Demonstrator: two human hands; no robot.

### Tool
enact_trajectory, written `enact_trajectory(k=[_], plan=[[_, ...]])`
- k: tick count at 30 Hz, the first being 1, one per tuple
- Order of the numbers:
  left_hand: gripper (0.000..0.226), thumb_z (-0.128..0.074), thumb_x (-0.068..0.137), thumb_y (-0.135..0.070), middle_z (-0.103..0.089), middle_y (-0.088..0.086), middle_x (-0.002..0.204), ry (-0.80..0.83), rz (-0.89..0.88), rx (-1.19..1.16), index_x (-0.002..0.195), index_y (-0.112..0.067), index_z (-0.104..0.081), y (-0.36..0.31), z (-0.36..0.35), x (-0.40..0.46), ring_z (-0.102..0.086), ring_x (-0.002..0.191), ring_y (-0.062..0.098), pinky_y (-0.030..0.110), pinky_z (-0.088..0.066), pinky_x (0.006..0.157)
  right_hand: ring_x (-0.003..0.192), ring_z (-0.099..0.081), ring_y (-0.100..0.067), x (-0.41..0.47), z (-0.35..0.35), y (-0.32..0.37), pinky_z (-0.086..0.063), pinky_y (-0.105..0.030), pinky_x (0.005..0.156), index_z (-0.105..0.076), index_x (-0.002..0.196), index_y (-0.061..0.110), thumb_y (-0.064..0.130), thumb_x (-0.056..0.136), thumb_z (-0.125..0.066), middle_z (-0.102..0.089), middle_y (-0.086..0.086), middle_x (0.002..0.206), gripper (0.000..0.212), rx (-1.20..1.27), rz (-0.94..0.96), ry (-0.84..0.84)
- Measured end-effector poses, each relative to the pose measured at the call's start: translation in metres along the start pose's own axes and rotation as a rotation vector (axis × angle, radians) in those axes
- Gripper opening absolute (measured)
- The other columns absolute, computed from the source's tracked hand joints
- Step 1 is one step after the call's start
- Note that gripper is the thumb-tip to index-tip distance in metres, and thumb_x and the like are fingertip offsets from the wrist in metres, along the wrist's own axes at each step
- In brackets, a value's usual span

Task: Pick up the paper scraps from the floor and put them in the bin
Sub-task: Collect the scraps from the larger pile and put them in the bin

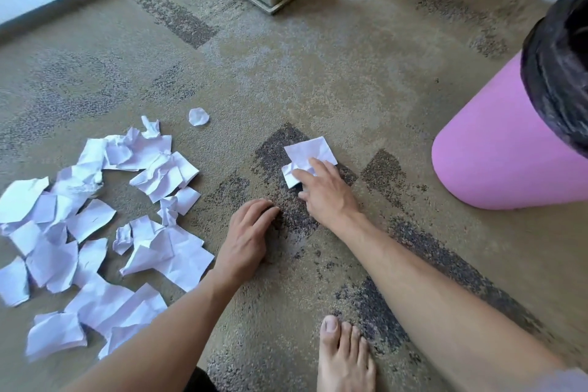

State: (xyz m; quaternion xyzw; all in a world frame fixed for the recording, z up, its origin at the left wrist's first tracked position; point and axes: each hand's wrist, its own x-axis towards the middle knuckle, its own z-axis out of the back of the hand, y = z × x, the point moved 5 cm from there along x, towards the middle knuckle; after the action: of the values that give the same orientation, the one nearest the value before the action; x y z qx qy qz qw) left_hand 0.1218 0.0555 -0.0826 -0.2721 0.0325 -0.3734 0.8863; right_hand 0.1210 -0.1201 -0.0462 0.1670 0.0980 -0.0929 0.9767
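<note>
On the carpet [318, 73], your right hand [327, 197] fingers spread on a scrap [307, 153], left hand [246, 239] loosely curled, empty; pinch it next, lift to the bin [496, 153].

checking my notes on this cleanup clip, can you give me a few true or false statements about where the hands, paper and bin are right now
1. The right hand has its fingers on a white paper scrap lying on the carpet. True.
2. The left hand holds a crumpled scrap. False: it rests on the carpet with nothing in it.
3. The pink bin stands to the person's right and has a black liner. True.
4. Most of the scraps are piled against the bin. False: the big pile of scraps lies on the left, far from the bin.
5. A bare foot shows at the bottom of the view. True.
</note>
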Motion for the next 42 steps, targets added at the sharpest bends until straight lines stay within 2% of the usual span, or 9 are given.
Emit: enact_trajectory(k=[7, 16, 21, 23, 27, 31, 33, 38, 42], plan=[[0.052, -0.041, 0.084, 0.003, -0.056, 0.013, 0.140, 0.033, 0.058, 0.070, 0.131, -0.009, -0.061, 0.005, -0.005, 0.001, -0.043, 0.136, 0.030, 0.041, -0.027, 0.114, 0.103, -0.051, -0.032, 0.002, 0.009, -0.002, -0.045, -0.034, 0.086, -0.068, 0.116, 0.017, -0.002, 0.085, -0.055, -0.059, -0.008, 0.117, 0.038, 0.138, -0.105, -0.190], [0.052, -0.032, 0.087, -0.001, -0.055, 0.014, 0.141, 0.073, 0.089, 0.022, 0.132, -0.006, -0.059, 0.005, -0.005, 0.003, -0.043, 0.137, 0.031, 0.044, -0.027, 0.116, 0.103, -0.056, -0.027, -0.006, 0.007, -0.010, -0.038, -0.025, 0.075, -0.071, 0.103, 0.014, -0.003, 0.077, -0.056, -0.063, -0.006, 0.110, 0.035, 0.471, -0.329, -0.260], [0.039, -0.036, 0.088, -0.003, -0.061, 0.014, 0.109, -0.126, 0.209, -0.093, 0.115, -0.004, -0.063, -0.008, 0.009, 0.013, -0.056, 0.101, 0.034, 0.035, -0.039, 0.091, 0.088, -0.056, -0.019, -0.014, 0.024, -0.022, -0.037, -0.025, 0.065, -0.066, 0.091, 0.018, 0.013, 0.086, -0.063, -0.062, 0.001, 0.094, 0.008, 0.395, -0.271, -0.369], [0.032, -0.038, 0.093, -0.005, -0.057, 0.010, 0.105, -0.119, 0.324, -0.179, 0.115, -0.006, -0.061, -0.018, 0.012, 0.025, -0.055, 0.096, 0.029, 0.034, -0.040, 0.084, 0.083, -0.055, -0.014, -0.016, 0.031, -0.034, -0.035, -0.014, 0.063, -0.064, 0.090, 0.016, 0.010, 0.087, -0.063, -0.061, 0.004, 0.091, 0.007, 0.489, -0.258, -0.389], [0.034, -0.040, 0.098, -0.028, -0.054, 0.007, 0.118, -0.035, 0.531, -0.211, 0.127, -0.013, -0.048, -0.033, 0.014, 0.055, -0.053, 0.098, 0.020, 0.033, -0.038, 0.081, 0.082, -0.054, -0.012, -0.022, 0.043, -0.049, -0.034, -0.019, 0.067, -0.059, 0.089, 0.015, 0.003, 0.084, -0.062, -0.061, 0.005, 0.088, 0.013, 0.593, -0.254, -0.453], [0.070, -0.038, 0.090, -0.071, -0.050, 0.010, 0.133, 0.071, 0.763, -0.213, 0.130, -0.014, -0.039, -0.036, 0.008, 0.088, -0.055, 0.108, 0.030, 0.041, -0.038, 0.086, 0.068, -0.046, 0.001, -0.027, 0.048, -0.060, -0.036, -0.009, 0.062, -0.052, 0.093, 0.015, -0.005, 0.076, -0.054, -0.053, 0.010, 0.084, 0.026, 0.820, -0.388, -0.496], [0.079, -0.044, 0.082, -0.077, -0.050, 0.013, 0.131, 0.112, 0.794, -0.156, 0.129, -0.014, -0.039, -0.034, 0.006, 0.103, -0.055, 0.115, 0.035, 0.044, -0.042, 0.089, 0.071, -0.052, -0.008, -0.030, 0.043, -0.066, -0.043, -0.021, 0.065, -0.049, 0.093, 0.019, -0.002, 0.072, -0.053, -0.055, 0.003, 0.085, 0.031, 1.009, -0.466, -0.486], [0.045, -0.058, 0.089, -0.041, -0.051, 0.014, 0.126, 0.228, 0.709, 0.005, 0.121, -0.013, -0.044, -0.027, -0.001, 0.119, -0.056, 0.113, 0.038, 0.045, -0.044, 0.087, 0.081, -0.064, -0.017, -0.038, 0.012, -0.058, -0.056, -0.041, 0.073, -0.050, 0.113, 0.025, -0.004, 0.078, -0.065, -0.066, -0.004, 0.096, 0.048, 1.085, -0.537, -0.220], [0.026, -0.050, 0.091, -0.027, -0.062, 0.012, 0.113, 0.246, 0.636, -0.044, 0.108, -0.011, -0.060, -0.023, -0.005, 0.118, -0.061, 0.102, 0.037, 0.038, -0.043, 0.077, 0.102, -0.064, -0.018, -0.038, -0.006, -0.043, -0.056, -0.046, 0.087, -0.053, 0.122, 0.031, 0.021, 0.073, -0.080, -0.063, -0.001, 0.116, 0.057, 0.980, -0.513, -0.129]])
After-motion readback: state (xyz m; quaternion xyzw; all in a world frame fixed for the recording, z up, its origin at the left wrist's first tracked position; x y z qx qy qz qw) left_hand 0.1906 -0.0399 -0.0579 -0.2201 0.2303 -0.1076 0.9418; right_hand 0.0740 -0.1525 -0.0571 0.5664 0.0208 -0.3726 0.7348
